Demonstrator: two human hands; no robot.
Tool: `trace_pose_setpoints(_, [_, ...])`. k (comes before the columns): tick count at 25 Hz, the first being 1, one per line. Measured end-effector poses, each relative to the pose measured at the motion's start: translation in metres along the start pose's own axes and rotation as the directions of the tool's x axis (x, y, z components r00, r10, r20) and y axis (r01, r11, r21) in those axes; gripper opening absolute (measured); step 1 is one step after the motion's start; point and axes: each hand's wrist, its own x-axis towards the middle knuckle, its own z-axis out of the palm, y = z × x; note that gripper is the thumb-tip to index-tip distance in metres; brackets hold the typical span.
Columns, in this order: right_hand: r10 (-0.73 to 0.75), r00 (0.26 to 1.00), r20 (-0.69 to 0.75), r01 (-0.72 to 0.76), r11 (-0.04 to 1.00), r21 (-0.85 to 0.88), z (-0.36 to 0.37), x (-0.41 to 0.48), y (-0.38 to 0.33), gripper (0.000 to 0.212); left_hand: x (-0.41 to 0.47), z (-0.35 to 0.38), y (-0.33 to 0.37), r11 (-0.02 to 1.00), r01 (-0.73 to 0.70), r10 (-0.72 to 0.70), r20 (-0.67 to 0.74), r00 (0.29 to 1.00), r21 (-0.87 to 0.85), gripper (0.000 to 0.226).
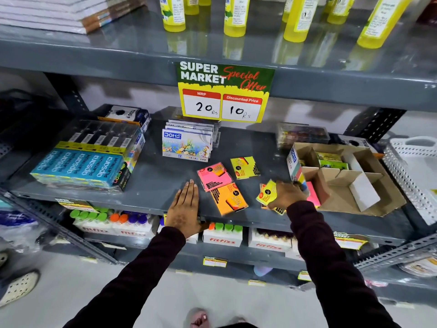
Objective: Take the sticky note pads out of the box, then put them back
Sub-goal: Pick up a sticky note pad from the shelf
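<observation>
An open cardboard box (pixel 369 185) with dividers sits at the right of the grey shelf (pixel 153 183); green pads (pixel 331 162) lie in a back compartment and a pink pad (pixel 313 194) leans at its near corner. On the shelf lie a pink pad (pixel 214 176), an orange pad (pixel 229 198) and a yellow pad (pixel 244 167). My right hand (pixel 287 194) is shut on a yellow sticky note pad (pixel 267 192), just left of the box, above another orange pad (pixel 274 209). My left hand (pixel 185 204) rests flat and open on the shelf edge, left of the pink pad.
Doms colour boxes (pixel 186 144) stand at the back middle, Apsara pencil packs (pixel 80 168) at the left. A price sign (pixel 223 91) hangs from the upper shelf, which holds yellow bottles (pixel 236 15). A white perforated tray (pixel 416 166) sits right of the box. Fitfizz boxes (pixel 222 237) fill the lower shelf.
</observation>
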Motion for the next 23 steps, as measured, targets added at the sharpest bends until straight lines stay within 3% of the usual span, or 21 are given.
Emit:
trace_pose_setpoints(4, [-0.068, 0.992, -0.103, 0.074, 0.996, 0.053, -0.010, 0.000, -0.021, 0.069, 0.000, 0.001, 0.001, 1.000, 0.003, -0.003, -0.025, 1.000, -0.007, 0.120])
trace_pose_setpoints(9, [0.036, 0.971, -0.236, 0.023, 0.970, 0.243, -0.014, 0.038, -0.076, 0.073, 0.001, 0.001, 0.000, 0.998, 0.011, -0.011, -0.001, 1.000, -0.062, 0.115])
trace_pose_setpoints(14, [0.110, 0.971, -0.210, -0.066, 0.976, 0.207, 0.000, 0.062, -0.087, 0.089, 0.001, 0.002, -0.001, 0.997, 0.004, -0.003, 0.004, 1.000, -0.080, 0.112])
trace_pose_setpoints(18, [0.091, 0.969, -0.232, -0.045, 0.980, 0.196, 0.002, 0.048, -0.069, 0.078, 0.001, -0.001, 0.000, 1.000, 0.011, -0.011, -0.005, 1.000, -0.027, 0.115])
trace_pose_setpoints(20, [0.107, 0.979, -0.171, -0.076, 0.981, 0.181, 0.011, 0.031, -0.050, 0.071, 0.001, 0.000, 0.000, 1.000, 0.003, -0.003, -0.018, 1.000, 0.023, 0.118])
trace_pose_setpoints(23, [0.185, 0.977, -0.106, -0.171, 0.978, 0.123, 0.033, -0.001, -0.029, 0.079, 0.001, 0.002, 0.000, 0.997, 0.000, 0.003, -0.036, 0.999, 0.073, 0.118])
